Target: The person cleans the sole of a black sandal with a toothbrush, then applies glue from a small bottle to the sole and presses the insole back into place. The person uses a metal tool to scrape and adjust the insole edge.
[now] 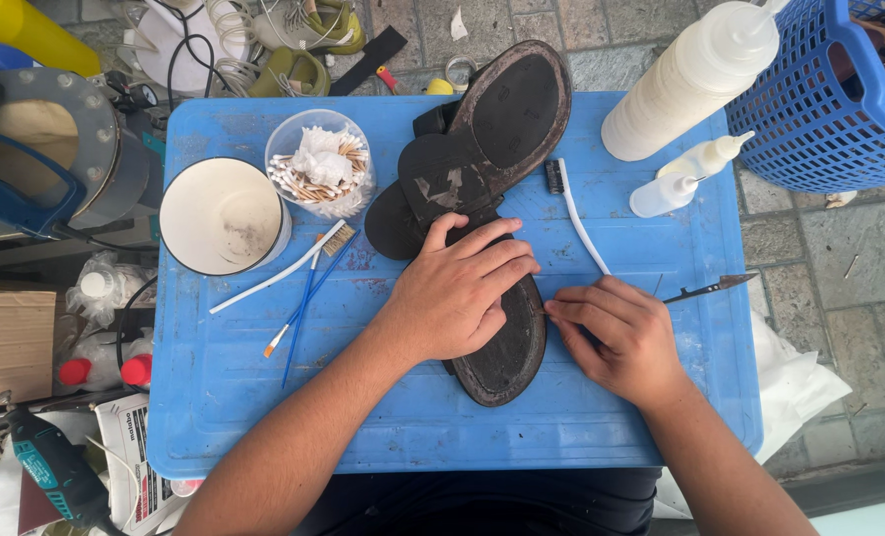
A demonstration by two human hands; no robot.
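A black sandal (510, 362) lies sole-up on the blue table (442, 427). My left hand (459, 288) presses flat on its middle, fingers spread. My right hand (619, 335) is closed on a thin knife-like tool (712, 288), whose blade points right; its fingertips touch the sandal's right edge. A second black sandal (507, 119) rests sole-up above, overlapping the first, with scraps of peeled material on its heel.
A white toothbrush (579, 220) lies by the sandals. A white bowl (219, 215), a cup of cotton swabs (321, 164) and small brushes (303, 288) sit left. Squeeze bottles (685, 84) and a blue basket (829, 109) stand right. A drill (50, 467) lies at the lower left.
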